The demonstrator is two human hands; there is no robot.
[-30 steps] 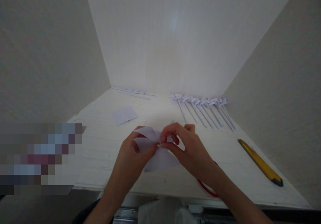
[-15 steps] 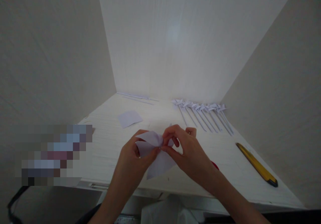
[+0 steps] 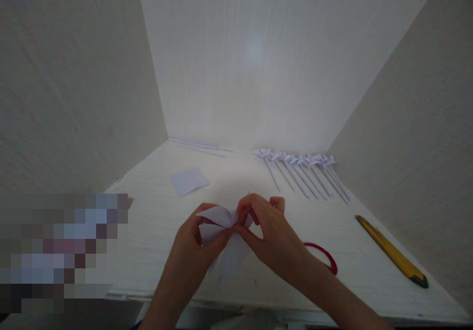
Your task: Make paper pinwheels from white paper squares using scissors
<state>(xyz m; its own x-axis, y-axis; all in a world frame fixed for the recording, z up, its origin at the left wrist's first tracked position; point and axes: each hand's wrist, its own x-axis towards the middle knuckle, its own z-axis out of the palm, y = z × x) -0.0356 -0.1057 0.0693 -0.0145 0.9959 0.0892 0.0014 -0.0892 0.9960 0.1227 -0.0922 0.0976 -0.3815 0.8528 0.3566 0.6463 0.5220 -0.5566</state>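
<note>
Between both hands, above the front middle of the table, is a white paper pinwheel [image 3: 216, 216] with its blades folded in toward the centre. My left hand [image 3: 201, 234] grips it from the left, thumb pressed near the centre. The fingertips of my right hand [image 3: 264, 221] pinch the paper at the centre, thumb against forefinger; anything small between them is hidden. One blade hangs down below the hands. A red loop-shaped handle [image 3: 328, 258] shows partly from under my right forearm.
Several finished paper pinwheels on sticks [image 3: 295, 162] lie in a row at the back right. Thin paper sticks [image 3: 199, 146] rest at the back left, with a square paper sheet [image 3: 189, 180] nearer. A yellow box cutter [image 3: 391, 251] lies along the right edge. Walls [image 3: 244, 74] enclose the table.
The view has shifted a little, so more of the red handle shows. Both hands keep their hold on the pinwheel, and its lower blade has swung slightly.
</note>
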